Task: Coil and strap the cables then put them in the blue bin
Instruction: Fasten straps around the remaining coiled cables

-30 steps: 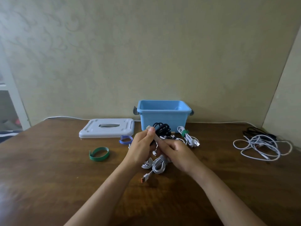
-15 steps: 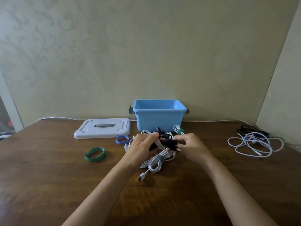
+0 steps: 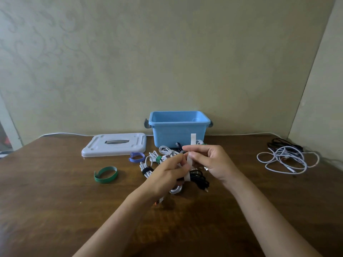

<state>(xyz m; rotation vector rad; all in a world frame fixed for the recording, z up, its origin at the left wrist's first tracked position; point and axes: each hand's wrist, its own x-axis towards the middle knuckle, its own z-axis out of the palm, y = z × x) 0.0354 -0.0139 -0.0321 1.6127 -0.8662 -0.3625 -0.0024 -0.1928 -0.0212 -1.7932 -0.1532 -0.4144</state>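
Observation:
A coiled black cable (image 3: pixel 199 179) hangs between my hands above the table. My left hand (image 3: pixel 168 176) grips the coil and the lower end of a white strap (image 3: pixel 191 157). My right hand (image 3: pixel 207 160) pinches the same strap higher up, and its top end stands upright in front of the blue bin (image 3: pixel 179 127). The bin stands at the back of the table against the wall. Several strapped white cable coils (image 3: pixel 157 159) lie on the table behind my hands.
A white bin lid (image 3: pixel 114 144) lies left of the bin. A blue strap (image 3: pixel 137 157) and a green strap (image 3: pixel 105 174) lie loose on the wooden table (image 3: pixel 55 210). A tangle of white and black cables (image 3: pixel 284 158) sits at the right.
My hands have lifted the black coil slightly and turned it. The white strap, earlier lying across the coil, now stands upright between both hands.

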